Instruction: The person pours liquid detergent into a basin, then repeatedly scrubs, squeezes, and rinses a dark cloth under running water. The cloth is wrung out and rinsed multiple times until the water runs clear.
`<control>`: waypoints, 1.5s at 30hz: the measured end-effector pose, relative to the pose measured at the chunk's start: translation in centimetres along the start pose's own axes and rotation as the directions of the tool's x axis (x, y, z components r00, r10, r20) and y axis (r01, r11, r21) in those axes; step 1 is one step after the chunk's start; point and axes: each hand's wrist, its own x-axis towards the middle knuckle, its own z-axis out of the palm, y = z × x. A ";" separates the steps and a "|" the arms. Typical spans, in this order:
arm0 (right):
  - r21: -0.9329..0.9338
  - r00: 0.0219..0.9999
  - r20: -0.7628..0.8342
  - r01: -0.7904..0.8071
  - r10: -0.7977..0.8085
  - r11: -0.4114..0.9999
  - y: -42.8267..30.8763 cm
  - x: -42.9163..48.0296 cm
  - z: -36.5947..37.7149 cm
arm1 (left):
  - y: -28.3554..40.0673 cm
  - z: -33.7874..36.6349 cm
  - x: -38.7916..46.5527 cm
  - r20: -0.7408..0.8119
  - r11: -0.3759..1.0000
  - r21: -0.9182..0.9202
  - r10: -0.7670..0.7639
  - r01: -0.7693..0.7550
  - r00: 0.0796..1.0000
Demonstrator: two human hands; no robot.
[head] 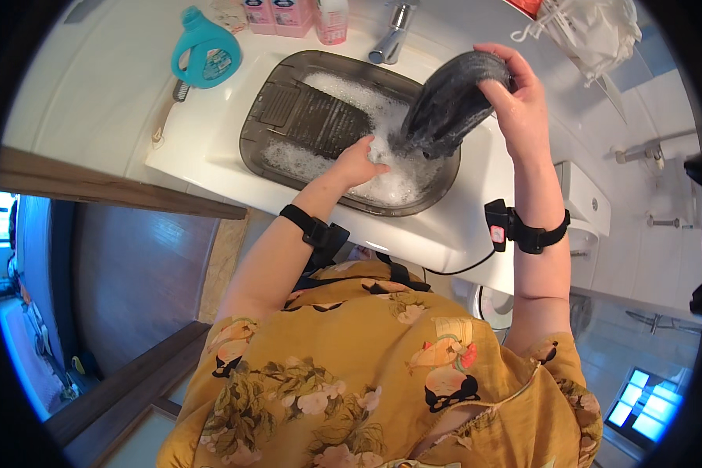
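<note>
A smoky grey plastic washbasin [251, 153] with a built-in ribbed washboard [327, 120] stands in the white sink [210, 155]. Foamy water [395, 184] fills its right end and lines both sides of the ribs. Raised over that right end, a wet dark grey fabric item [453, 102] hangs from my right hand [518, 96], its lower end close to the suds; its exact kind cannot be told. My left hand [360, 165] is over the foam by the washboard's lower end, fingers spread, with nothing visible in it. Whether its fingertips touch the water is unclear.
Behind the basin rises a chrome faucet [391, 38]. A teal detergent bottle [207, 55] stands at the back left, beside a small brush [181, 91]. Pink bottles [292, 17] line the back ledge. A white plastic bag [596, 38] hangs at upper right.
</note>
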 end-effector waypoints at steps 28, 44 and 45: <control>0.413 0.919 0.361 -0.312 0.160 0.856 5.7 -1.8 2.0 | 2.8 2.6 1.9 -0.099 0.792 -0.492 0.362 -0.362 0.927; 0.651 0.481 0.591 -0.759 0.647 -0.030 15.8 -7.1 6.1 | 8.4 -1.5 0.5 0.000 0.130 -0.992 0.054 -0.007 0.999; 0.680 0.542 0.609 -0.732 0.579 -0.030 15.3 -6.9 6.2 | 8.3 -1.4 0.6 0.020 0.116 -0.993 0.041 0.015 0.999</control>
